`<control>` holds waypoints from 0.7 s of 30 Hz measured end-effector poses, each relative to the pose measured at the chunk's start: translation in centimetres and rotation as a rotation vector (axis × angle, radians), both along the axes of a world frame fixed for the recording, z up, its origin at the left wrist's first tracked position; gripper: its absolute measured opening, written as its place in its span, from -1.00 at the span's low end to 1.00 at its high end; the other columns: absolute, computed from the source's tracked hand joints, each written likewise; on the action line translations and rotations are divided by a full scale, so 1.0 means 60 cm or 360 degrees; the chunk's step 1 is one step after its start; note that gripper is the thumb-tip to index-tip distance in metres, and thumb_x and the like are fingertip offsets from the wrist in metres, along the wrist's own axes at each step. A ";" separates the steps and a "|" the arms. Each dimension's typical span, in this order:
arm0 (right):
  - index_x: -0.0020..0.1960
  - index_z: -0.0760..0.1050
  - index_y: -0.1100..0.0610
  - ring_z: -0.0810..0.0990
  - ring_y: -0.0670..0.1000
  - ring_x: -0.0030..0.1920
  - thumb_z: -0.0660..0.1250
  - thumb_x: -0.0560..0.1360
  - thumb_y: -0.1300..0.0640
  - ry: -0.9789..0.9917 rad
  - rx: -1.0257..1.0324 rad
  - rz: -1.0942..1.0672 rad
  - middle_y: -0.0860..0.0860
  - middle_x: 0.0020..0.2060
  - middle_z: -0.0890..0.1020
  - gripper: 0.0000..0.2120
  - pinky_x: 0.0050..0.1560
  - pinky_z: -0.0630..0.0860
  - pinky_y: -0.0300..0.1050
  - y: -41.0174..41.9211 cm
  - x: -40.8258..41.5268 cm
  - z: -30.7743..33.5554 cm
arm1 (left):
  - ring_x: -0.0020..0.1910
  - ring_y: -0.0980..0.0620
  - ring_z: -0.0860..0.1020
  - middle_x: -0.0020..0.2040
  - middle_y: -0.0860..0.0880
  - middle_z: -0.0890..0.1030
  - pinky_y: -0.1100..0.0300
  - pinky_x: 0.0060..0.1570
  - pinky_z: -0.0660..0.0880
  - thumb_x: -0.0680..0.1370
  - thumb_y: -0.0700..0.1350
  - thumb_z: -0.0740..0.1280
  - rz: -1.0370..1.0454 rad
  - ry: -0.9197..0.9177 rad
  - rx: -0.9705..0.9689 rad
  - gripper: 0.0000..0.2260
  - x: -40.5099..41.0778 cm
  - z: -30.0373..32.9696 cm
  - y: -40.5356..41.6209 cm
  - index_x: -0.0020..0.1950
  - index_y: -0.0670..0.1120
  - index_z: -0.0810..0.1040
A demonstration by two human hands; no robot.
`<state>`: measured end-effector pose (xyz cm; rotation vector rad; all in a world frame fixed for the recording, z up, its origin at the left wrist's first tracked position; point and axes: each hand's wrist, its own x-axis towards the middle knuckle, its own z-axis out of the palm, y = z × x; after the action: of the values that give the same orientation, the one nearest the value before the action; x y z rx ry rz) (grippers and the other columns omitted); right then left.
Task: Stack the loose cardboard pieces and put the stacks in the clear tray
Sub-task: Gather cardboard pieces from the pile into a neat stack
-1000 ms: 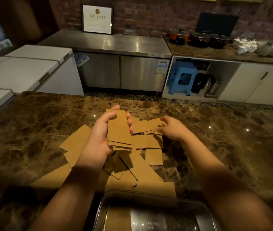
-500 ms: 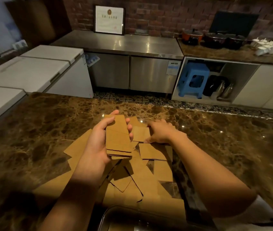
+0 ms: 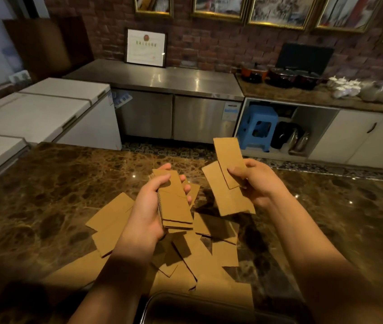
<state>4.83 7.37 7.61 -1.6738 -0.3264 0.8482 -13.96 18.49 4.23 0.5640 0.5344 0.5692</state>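
Stack (image 3: 176, 202) gripped in L hand (image 3: 148, 211), two pieces (image 3: 229, 183) pinched in R hand (image 3: 259, 183).

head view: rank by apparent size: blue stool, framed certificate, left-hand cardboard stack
1. framed certificate and left-hand cardboard stack: look alike in area, can't rank; the stack is much nearer the camera.
2. blue stool: slightly smaller.

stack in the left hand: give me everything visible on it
The cardboard stack is several flat brown rectangular pieces, corrugated at the edges, roughly aligned, with the layered near ends showing. The left hand grips it, thumb across the top piece and fingertips curled round the right edge. It is held off the marble counter, above the loose cardboard pieces, long axis pointing away from the person. It is apart from the right hand's pieces.
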 end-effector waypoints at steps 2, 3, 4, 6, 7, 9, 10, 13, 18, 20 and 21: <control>0.14 0.57 0.16 0.69 0.03 -0.14 0.39 0.53 0.24 0.0259 0.0190 -0.0098 0.10 -0.08 0.71 -0.81 -0.30 0.59 -0.09 -0.015 -0.033 0.008 | -0.15 -0.13 0.66 0.06 -0.21 0.66 -0.03 -0.16 0.59 0.59 -0.17 0.26 -0.0031 0.0007 0.0076 -0.74 0.001 0.010 -0.009 0.25 0.03 0.55; 0.15 0.57 0.17 0.71 0.05 -0.10 0.38 0.53 0.26 0.0400 0.0283 -0.0131 0.11 -0.07 0.72 -0.80 -0.30 0.63 -0.08 -0.022 -0.049 0.013 | -0.13 -0.13 0.67 0.06 -0.19 0.67 -0.04 -0.14 0.60 0.58 -0.19 0.28 -0.0055 0.0006 0.0111 -0.73 0.001 0.015 -0.014 0.24 0.05 0.56; 0.17 0.56 0.19 0.71 0.08 -0.05 0.38 0.53 0.28 0.0511 0.0361 -0.0156 0.13 -0.04 0.72 -0.79 -0.29 0.66 -0.07 -0.027 -0.062 0.016 | -0.12 -0.12 0.67 0.04 -0.17 0.68 -0.04 -0.15 0.59 0.56 -0.20 0.29 -0.0082 0.0011 0.0157 -0.71 0.001 0.021 -0.019 0.23 0.07 0.57; 0.16 0.55 0.21 0.69 0.11 -0.03 0.36 0.54 0.30 0.0640 0.0427 -0.0204 0.15 -0.06 0.69 -0.80 -0.41 0.63 -0.15 -0.038 -0.088 0.026 | -0.08 -0.11 0.68 0.01 -0.13 0.70 -0.03 -0.19 0.59 0.50 -0.24 0.35 -0.0116 0.0044 0.0282 -0.64 -0.001 0.031 -0.028 0.23 0.09 0.57; 0.14 0.54 0.21 0.68 0.11 -0.04 0.35 0.55 0.30 0.0680 0.0455 -0.0228 0.16 -0.07 0.68 -0.82 -0.46 0.61 -0.17 -0.042 -0.101 0.032 | -0.06 -0.12 0.68 0.01 -0.12 0.70 -0.03 -0.20 0.59 0.47 -0.27 0.36 -0.0118 0.0043 0.0336 -0.61 -0.001 0.035 -0.032 0.23 0.09 0.57; 0.13 0.54 0.22 0.67 0.15 0.01 0.34 0.55 0.31 0.0760 0.0549 -0.0237 0.19 -0.04 0.66 -0.84 -0.45 0.63 -0.13 -0.049 -0.118 0.038 | -0.05 -0.13 0.67 -0.01 -0.10 0.71 -0.05 -0.18 0.59 0.47 -0.35 0.34 -0.0112 0.0012 0.0399 -0.57 -0.003 0.042 -0.036 0.22 0.08 0.57; 0.14 0.54 0.22 0.67 0.16 0.04 0.34 0.55 0.30 0.0777 0.0584 -0.0231 0.20 -0.03 0.67 -0.83 -0.43 0.64 -0.12 -0.052 -0.122 0.038 | -0.05 -0.13 0.67 -0.03 -0.10 0.71 -0.06 -0.17 0.59 0.47 -0.38 0.32 -0.0106 0.0010 0.0421 -0.56 -0.004 0.045 -0.036 0.20 0.07 0.58; 0.17 0.57 0.16 0.67 0.13 0.07 0.40 0.53 0.21 0.0622 0.0511 -0.0167 0.14 0.00 0.70 -0.79 -0.16 0.65 -0.04 -0.059 -0.129 0.037 | -0.01 -0.16 0.65 -0.01 -0.10 0.69 -0.08 -0.15 0.59 0.47 -0.41 0.30 -0.0084 0.0030 0.0484 -0.54 -0.008 0.054 -0.035 0.19 0.09 0.59; 0.15 0.58 0.14 0.72 0.04 -0.06 0.40 0.52 0.23 0.0381 0.0504 -0.0086 0.06 -0.10 0.75 -0.79 -0.15 0.64 -0.06 -0.067 -0.134 0.040 | 0.01 -0.18 0.65 -0.06 -0.08 0.72 -0.14 -0.09 0.60 0.50 -0.35 0.32 -0.0098 0.0015 0.0457 -0.59 -0.012 0.062 -0.039 0.20 0.11 0.59; 0.16 0.57 0.14 0.74 0.01 -0.12 0.40 0.52 0.23 0.0308 0.0548 -0.0066 0.05 -0.10 0.76 -0.78 -0.26 0.63 -0.13 -0.069 -0.136 0.041 | 0.04 -0.18 0.65 -0.05 -0.07 0.73 -0.15 -0.04 0.59 0.51 -0.31 0.32 -0.0106 0.0018 0.0445 -0.63 -0.010 0.063 -0.042 0.19 0.09 0.60; 0.18 0.56 0.14 0.74 0.00 -0.12 0.40 0.52 0.23 0.0265 0.0587 -0.0062 0.04 -0.09 0.76 -0.77 -0.27 0.62 -0.15 -0.070 -0.136 0.042 | 0.05 -0.19 0.65 -0.03 -0.08 0.73 -0.16 -0.01 0.58 0.52 -0.29 0.32 -0.0122 0.0022 0.0418 -0.66 -0.009 0.063 -0.043 0.19 0.08 0.60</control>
<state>-3.36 3.15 10.13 -1.2561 -0.3127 0.8361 -14.51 15.93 8.00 0.8348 0.4512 0.5666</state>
